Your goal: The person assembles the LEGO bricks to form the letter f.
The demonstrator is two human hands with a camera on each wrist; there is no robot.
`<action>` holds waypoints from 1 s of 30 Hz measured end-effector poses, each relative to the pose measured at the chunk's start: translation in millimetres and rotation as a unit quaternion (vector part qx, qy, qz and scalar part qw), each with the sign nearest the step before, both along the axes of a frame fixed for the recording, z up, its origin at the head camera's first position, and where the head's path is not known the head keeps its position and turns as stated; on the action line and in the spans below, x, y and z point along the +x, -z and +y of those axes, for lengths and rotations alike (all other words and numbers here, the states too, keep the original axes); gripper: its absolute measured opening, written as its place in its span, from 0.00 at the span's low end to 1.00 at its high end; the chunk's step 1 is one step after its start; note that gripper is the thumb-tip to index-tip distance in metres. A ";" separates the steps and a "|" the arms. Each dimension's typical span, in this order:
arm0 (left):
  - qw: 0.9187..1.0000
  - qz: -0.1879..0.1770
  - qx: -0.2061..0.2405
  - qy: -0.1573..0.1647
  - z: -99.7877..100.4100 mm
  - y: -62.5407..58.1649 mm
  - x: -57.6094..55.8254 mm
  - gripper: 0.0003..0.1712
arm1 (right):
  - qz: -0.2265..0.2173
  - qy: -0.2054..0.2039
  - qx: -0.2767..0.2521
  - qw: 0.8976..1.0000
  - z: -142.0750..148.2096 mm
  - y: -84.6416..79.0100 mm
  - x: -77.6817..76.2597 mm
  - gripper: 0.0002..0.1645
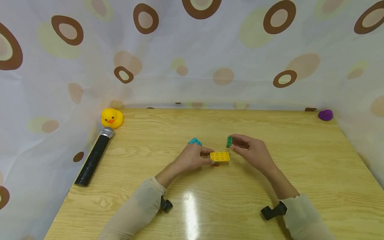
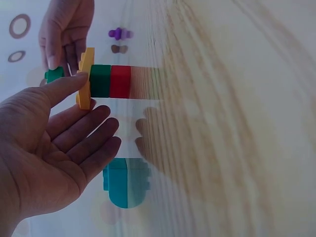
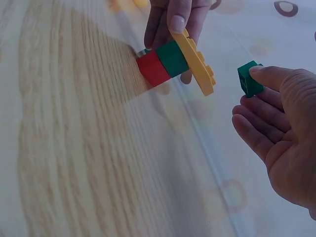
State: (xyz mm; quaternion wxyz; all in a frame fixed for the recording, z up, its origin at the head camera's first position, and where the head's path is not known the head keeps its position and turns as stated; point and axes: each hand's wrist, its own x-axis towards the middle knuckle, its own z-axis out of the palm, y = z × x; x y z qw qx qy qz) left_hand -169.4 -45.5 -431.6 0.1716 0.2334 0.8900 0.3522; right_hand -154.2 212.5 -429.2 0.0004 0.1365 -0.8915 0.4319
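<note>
A yellow toy building brick [image 1: 220,157], flat and studded, tops a small stack. Under it sit a green brick [image 2: 100,81] and, on the tabletop, a red brick [image 2: 120,81]. My left hand [image 1: 192,157] pinches the yellow brick's left end between thumb and fingers. To the right and a little above the stack, my right hand [image 1: 253,151] pinches a second, loose green brick [image 1: 229,141], apart from the yellow one. Just behind the left hand lies a blue brick [image 1: 195,141], partly hidden in the head view; the left wrist view shows its rounded side.
On the wooden table [image 1: 315,160], a black microphone [image 1: 94,160] with a silver head lies along the left edge. A yellow rubber duck [image 1: 112,118] sits at the back left, and a small purple toy [image 1: 325,115] at the back right. Patterned sheeting [image 1: 204,60] encloses the back and sides.
</note>
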 end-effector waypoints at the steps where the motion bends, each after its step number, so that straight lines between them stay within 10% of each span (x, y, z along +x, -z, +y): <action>1: 1.000 0.000 0.001 0.002 -0.1 0.3 -0.2 0.24 | -0.001 -0.005 -0.002 1.000 -0.9 0.3 1.1 0.26; 30: 1.000 0.007 -0.010 0.012 -1.8 1.8 -3.0 0.26 | 0.049 -0.100 0.044 0.993 -21.5 10.2 10.5 0.24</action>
